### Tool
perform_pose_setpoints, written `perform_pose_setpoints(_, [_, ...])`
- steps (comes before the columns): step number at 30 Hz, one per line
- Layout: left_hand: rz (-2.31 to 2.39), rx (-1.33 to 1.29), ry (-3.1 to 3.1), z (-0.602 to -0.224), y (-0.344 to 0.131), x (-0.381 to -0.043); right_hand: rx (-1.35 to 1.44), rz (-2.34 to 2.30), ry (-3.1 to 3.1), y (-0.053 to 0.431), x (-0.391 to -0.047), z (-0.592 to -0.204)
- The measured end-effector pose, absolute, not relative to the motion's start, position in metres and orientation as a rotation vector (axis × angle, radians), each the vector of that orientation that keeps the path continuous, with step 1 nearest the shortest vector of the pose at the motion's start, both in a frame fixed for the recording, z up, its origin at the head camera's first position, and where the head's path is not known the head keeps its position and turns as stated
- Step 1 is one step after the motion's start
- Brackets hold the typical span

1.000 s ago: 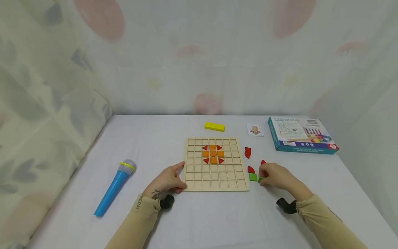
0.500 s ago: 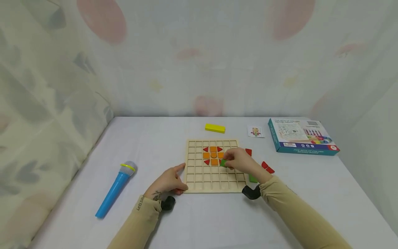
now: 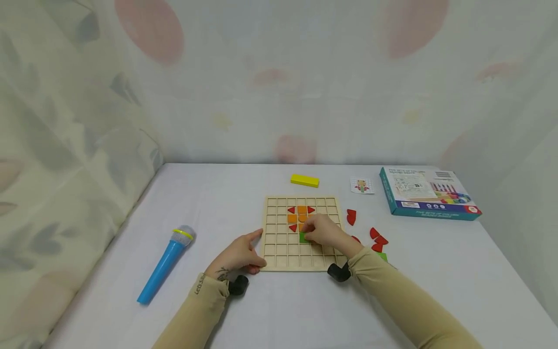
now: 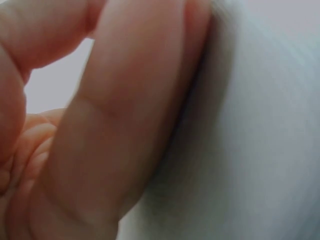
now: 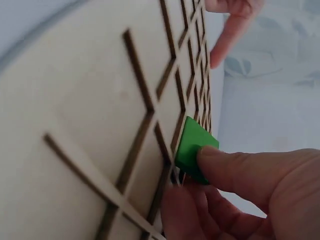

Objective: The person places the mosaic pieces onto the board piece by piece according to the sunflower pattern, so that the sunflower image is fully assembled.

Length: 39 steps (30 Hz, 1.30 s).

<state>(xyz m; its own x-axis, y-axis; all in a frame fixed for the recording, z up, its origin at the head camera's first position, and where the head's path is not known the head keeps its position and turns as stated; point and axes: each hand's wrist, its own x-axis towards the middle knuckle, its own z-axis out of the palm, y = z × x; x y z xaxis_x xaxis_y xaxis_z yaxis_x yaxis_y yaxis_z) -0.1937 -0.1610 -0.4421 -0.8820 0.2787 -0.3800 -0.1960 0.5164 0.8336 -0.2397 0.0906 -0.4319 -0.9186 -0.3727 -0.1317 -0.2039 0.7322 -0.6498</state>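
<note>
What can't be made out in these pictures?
Head: part of the board behind the right hand, which hides it.
Head: loose green tile, partly covered by the right sleeve.
Head: small print on the box, too small.
Left wrist: pale surface beside the left hand, blurred.

You hold a flat green square tile [image 3: 302, 238] tilted to the gridded cells of a pale square wooden board [image 3: 281, 250], which lies flat before you, orange tiles [image 3: 302, 210] and red triangular tiles [image 3: 311, 210] set in its far half.
</note>
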Motion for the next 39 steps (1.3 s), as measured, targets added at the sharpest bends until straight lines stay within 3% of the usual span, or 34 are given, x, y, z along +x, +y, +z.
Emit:
perform_pose_setpoints(13, [1.337,0.091,2.277,-0.444,-0.161,-0.194,-0.604,-0.764,2.898,0.097,-0.224,-0.418])
perform_pose_setpoints(23, [1.316,0.060,2.292,-0.445,-0.160,-0.196,-0.373,-0.777,2.968,0.182,-0.195,-0.384])
perform_pose_setpoints(32, [1.303,0.005,2.320,-0.441,-0.161,-0.196,-0.020,-0.632,2.869,0.235,-0.166,-0.413])
perform_pose_setpoints(39, [1.304,0.016,2.309,-0.440,-0.159,-0.196,-0.017,-0.600,2.876,0.244,-0.157,-0.433])
